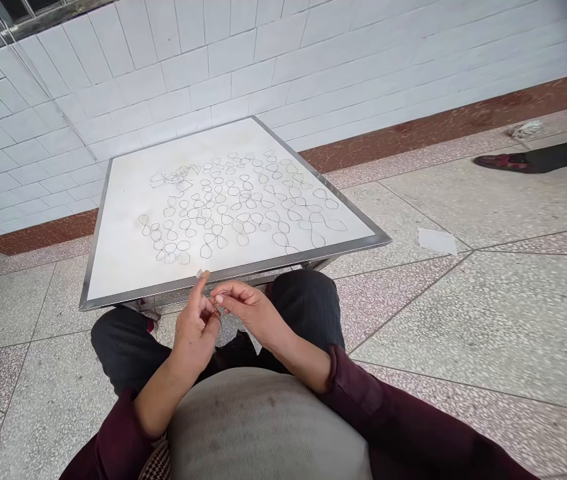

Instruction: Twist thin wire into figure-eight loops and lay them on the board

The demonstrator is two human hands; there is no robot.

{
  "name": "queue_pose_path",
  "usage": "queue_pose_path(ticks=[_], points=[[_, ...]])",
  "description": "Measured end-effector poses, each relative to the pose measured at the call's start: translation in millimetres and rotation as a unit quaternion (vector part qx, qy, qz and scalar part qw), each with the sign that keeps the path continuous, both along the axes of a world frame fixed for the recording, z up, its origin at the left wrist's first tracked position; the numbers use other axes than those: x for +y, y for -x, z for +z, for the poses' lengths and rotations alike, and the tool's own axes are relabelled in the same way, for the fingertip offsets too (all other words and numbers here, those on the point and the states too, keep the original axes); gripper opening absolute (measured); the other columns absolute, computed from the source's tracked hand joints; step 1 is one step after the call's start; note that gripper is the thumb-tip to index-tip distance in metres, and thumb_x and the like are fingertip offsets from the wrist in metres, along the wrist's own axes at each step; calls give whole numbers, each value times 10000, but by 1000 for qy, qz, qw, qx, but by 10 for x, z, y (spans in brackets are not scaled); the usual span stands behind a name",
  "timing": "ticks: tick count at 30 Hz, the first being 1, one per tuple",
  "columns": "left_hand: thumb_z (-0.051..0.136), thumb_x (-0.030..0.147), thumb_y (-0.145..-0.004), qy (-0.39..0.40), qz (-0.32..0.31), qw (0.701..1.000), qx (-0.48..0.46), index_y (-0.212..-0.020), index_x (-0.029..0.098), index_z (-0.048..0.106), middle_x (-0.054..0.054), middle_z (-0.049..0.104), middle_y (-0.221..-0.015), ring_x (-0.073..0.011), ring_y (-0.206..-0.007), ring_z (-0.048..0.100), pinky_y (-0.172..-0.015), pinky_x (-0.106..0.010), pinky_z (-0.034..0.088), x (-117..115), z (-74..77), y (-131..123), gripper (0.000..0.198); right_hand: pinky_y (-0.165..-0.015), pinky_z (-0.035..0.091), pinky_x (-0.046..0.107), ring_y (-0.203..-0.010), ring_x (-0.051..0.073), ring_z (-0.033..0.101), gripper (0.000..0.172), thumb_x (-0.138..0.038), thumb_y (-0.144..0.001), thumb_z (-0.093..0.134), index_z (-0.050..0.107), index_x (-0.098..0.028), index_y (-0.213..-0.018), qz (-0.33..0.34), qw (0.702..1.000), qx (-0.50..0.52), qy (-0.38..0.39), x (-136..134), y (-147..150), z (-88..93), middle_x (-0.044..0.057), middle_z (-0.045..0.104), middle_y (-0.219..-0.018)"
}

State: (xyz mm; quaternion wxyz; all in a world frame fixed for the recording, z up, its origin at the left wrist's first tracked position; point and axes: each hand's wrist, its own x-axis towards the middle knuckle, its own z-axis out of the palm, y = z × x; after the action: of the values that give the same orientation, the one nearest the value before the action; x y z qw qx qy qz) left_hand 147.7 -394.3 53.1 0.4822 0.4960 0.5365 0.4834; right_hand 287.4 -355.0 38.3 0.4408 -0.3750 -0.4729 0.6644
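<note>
A: Where is the thin strand (218, 311) held?
B: Between the two hands, just off the near edge of the table (113, 275). It is pinched between thumb and forefinger of the right hand (253, 312), whose tips are pressed together. The left hand (195, 328) is brought close beside it, its forefinger raised apart; whether the strand is clamped by its other fingers cannot be told.
A: Is the view blocked?
B: Partly. Most of the strand is covered by the fingers, and the floor (513, 313) below is hidden by the trousers (308, 300) and the light-coloured apron (268, 427).
A: What is laid on the table?
B: Many wire loops (213, 240), mostly figure-eights, are spread over it, with a loose tangle (176, 177) left of the far rows.
A: And around it?
B: It is backed by a tiled wall (243, 57). At the right, a white scrap (437, 241) is seen on the floor, and farther off another person's shoe (503, 163) (dark red, it seems).
</note>
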Motion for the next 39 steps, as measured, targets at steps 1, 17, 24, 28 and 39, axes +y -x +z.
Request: queue_pose_path(ticks=[1,17,24,28,39], points=[[600,65,-770,-7,-14,999,28,-1481,315,423,44,535,-685,-131,-605,469,-639,-274,426,1,-9,1,774,-748,454,319,-761,158,553,162,-373,-824,683,710,-231,-898,-6,1000,-2,-1,-1,4,0,0,649,-818],[563,119,-762,59,-42,997,-37,-1492,202,348,69,489,-668,-112,-559,508,-608,-282,482,63,44,-35,766,-692,473,308,-724,148,554,172,-387,-824,682,722,-237,-900,-32,999,18,15,20,40,-47,6,667,-844],[558,109,-793,58,-40,997,-28,-1474,248,362,58,513,-728,-106,-587,541,-627,-286,499,68,17,-14,722,-697,495,300,-739,148,583,233,-418,-858,653,730,-220,-954,-26,1000,4,-1,26,18,-66,15,679,-861],[567,121,-800,52,-24,997,-46,-1454,254,380,59,503,-725,-111,-583,549,-608,-288,515,70,7,-9,694,-715,494,303,-800,169,603,304,-450,-925,557,736,-224,-1021,-17,998,-42,-45,54,-15,-39,30,690,-871],[689,233,-807,32,32,993,-111,-1384,214,460,53,556,-743,-108,-612,590,-625,-268,516,93,55,19,621,-698,490,298,-818,166,592,374,-553,-949,499,649,-229,-1061,-12,999,7,-38,39,-76,-46,40,632,-956]])
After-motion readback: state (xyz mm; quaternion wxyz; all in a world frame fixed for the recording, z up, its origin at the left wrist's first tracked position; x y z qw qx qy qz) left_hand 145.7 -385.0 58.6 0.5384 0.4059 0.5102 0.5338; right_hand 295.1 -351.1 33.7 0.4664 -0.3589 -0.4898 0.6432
